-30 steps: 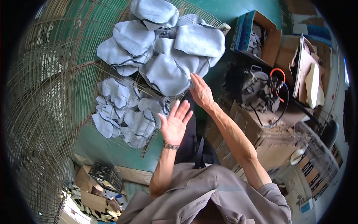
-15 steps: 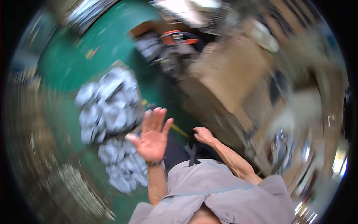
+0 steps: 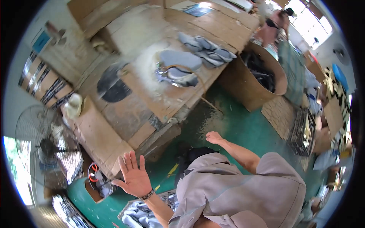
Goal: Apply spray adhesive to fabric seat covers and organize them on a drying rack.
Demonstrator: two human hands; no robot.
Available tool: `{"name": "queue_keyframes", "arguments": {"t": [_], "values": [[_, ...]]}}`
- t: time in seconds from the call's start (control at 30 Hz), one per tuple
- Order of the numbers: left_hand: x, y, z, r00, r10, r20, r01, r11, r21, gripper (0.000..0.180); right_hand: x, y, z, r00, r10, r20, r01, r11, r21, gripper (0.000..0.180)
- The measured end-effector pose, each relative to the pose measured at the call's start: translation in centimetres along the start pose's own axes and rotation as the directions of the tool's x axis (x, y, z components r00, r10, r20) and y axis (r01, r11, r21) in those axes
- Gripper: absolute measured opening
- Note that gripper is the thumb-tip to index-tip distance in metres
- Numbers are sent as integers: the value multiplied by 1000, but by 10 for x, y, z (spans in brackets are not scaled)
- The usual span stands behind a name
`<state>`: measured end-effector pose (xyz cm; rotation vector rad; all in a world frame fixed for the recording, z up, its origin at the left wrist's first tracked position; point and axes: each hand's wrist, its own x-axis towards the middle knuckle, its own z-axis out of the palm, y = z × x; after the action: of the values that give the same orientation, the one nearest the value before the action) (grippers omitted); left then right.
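Note:
My left hand (image 3: 135, 178) is raised, palm showing and fingers spread, with a dark bracelet at its wrist and nothing in it. It is nearest to the front of a cardboard-covered workbench (image 3: 102, 140). My right hand (image 3: 215, 137) is held over the green floor, fingers curled closed, with nothing visible in it. On the bench lie several grey-blue padded pieces shaped like shoe parts (image 3: 218, 57). Beside them, a flat grey-blue piece (image 3: 178, 60) lies by a shiny metal object (image 3: 167, 74) that I cannot make out. A round dark pad (image 3: 113, 82) sits further left.
A large brown drum (image 3: 262, 97) of dark pieces stands right of the bench. A wire fan (image 3: 47, 148) and an open carton (image 3: 95, 190) are at left. Below my left arm are grey-blue pieces (image 3: 138, 214). A black crate (image 3: 302, 133) and another person (image 3: 275, 24) are at right.
My view has swung right, bringing the benchtop and drum into sight and moving the grey-blue piles to the lower edge. My left hand stays spread; my right stays closed.

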<state>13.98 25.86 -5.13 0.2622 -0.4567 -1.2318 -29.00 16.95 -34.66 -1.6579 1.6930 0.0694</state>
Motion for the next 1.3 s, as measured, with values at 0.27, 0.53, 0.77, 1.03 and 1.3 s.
{"name": "queue_keyframes", "arguments": {"t": [0.27, 0.53, 0.77, 1.03, 1.3], "values": [[69, -96, 43, 962, -242, 130, 246, 969, -23, 93, -74, 82, -27, 876, 461, 141, -295, 281, 913, 21], [120, -262, 96, 809, -580, 99, 564, 812, 150, 79, 23, 132, -193, 901, 425, 81, 35, -259, 965, 48], [228, -491, 108, 688, -697, -200, 724, 643, 250, 64, 208, 177, -373, 913, 405, 45, 87, -302, 949, 88], [406, -673, 69, 779, -264, -568, 619, 465, 633, 84, 379, 183, -480, 928, 310, 206, -90, -350, 933, 134], [577, -762, 33, 500, -90, -861, 856, 206, 475, 124, 399, 171, -487, 923, 202, 327, -179, -527, 831, 120]]}}
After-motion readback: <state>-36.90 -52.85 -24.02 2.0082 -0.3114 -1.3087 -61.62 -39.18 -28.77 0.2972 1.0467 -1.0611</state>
